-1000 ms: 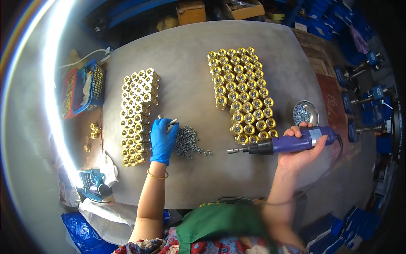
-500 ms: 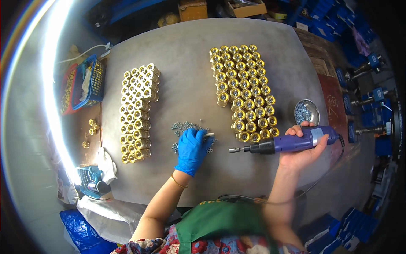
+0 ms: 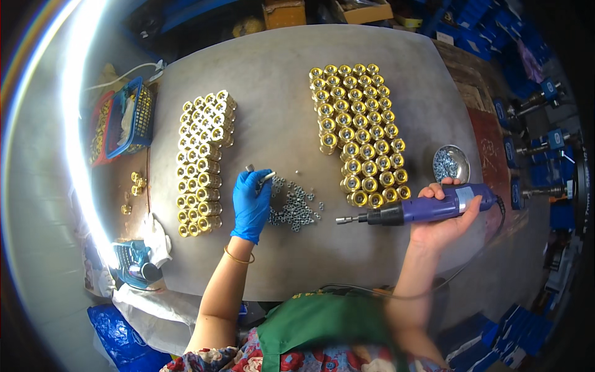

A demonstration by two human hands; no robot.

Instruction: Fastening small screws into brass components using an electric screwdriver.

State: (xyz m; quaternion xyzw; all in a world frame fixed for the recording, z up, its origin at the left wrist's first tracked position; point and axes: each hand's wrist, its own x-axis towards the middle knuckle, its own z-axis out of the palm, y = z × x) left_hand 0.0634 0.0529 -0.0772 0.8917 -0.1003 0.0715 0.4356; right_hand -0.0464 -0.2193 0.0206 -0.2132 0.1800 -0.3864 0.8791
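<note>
My left hand (image 3: pixel 249 208), in a blue glove, has its fingers closed on a short white stick (image 3: pixel 268 177). A small greyish cylinder (image 3: pixel 250 167) shows at its fingertips; whether it is held I cannot tell. Beside this hand lies a loose pile of small metal nuts (image 3: pixel 295 209). My bare right hand (image 3: pixel 441 224) grips a purple electric screwdriver (image 3: pixel 431 209), its socket bit pointing left over the table. To the left stand rows of brass cylindrical fittings (image 3: pixel 207 165). Another block of brass fittings (image 3: pixel 359 118) stands farther off on the right.
A round metal bowl (image 3: pixel 463 162) of small nuts sits beyond the screwdriver. The screwdriver's cord (image 3: pixel 455 276) loops toward me. Left of the grey table (image 3: pixel 273 80) are a blue basket (image 3: pixel 146 118), several loose brass parts (image 3: pixel 137 181) and a white cloth glove (image 3: pixel 156 240).
My left hand has moved left with the white stick, off the nut pile, which now shows in full. The greyish cylinder has come into view. My right hand and the screwdriver are nearly unchanged.
</note>
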